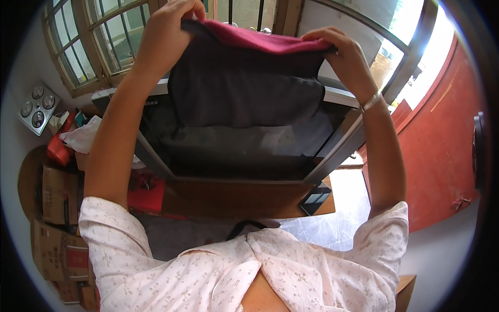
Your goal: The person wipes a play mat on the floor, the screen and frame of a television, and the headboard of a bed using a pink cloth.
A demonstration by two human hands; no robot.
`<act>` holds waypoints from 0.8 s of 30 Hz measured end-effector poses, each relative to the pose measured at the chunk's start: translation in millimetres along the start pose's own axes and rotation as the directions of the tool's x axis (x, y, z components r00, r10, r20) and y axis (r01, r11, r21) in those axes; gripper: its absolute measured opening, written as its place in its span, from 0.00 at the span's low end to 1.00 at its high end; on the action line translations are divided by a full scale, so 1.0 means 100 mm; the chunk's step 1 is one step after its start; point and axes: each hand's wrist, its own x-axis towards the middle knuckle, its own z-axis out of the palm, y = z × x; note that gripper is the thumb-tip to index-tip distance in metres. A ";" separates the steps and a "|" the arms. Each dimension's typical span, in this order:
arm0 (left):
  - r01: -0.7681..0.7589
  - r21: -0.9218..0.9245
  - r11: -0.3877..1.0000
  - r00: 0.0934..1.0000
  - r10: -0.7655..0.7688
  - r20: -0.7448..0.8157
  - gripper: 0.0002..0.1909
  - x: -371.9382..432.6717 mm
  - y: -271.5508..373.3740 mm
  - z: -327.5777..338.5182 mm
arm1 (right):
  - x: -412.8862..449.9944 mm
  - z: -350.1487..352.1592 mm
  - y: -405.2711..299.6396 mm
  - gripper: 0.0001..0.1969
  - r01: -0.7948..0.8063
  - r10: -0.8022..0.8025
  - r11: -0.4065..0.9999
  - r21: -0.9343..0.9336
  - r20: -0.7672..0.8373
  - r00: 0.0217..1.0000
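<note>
A dark grey cloth with a pink reverse side (249, 93) is stretched between my two hands. My left hand (165, 33) pinches its upper left corner. The upper right corner is in the fingers of my right hand (343, 52), and a bracelet circles that wrist. The pink side (269, 39) shows along the folded top edge. Below the hands the cloth hangs down in front of a large silver-framed unit with a dark glass front (241, 152), hiding the middle of its upper part. I cannot tell whether the cloth touches the glass.
The unit stands on a brown wooden table (234, 199), with a smartphone (315, 199) at its right end and a red item (146, 191) at its left. Cardboard boxes (60, 249) are stacked left. Barred windows (117, 43) lie behind; a red door (436, 144) stands right.
</note>
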 end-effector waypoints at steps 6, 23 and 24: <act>-0.151 -0.125 0.981 0.913 0.187 0.362 0.21 -0.68 0.59 -0.49 | -0.55 -0.24 -0.37 0.29 -0.072 -0.063 0.931 0.357 0.351 0.934; -0.108 0.214 0.971 0.976 0.063 0.210 0.30 -0.87 0.95 0.12 | -0.27 0.94 -1.14 0.25 0.194 -0.222 0.917 -0.349 -0.042 0.974; -0.111 0.222 0.969 0.976 0.063 0.211 0.30 -0.88 0.97 0.13 | -0.30 0.92 -1.10 0.27 0.193 -0.217 0.943 -0.272 -0.060 0.974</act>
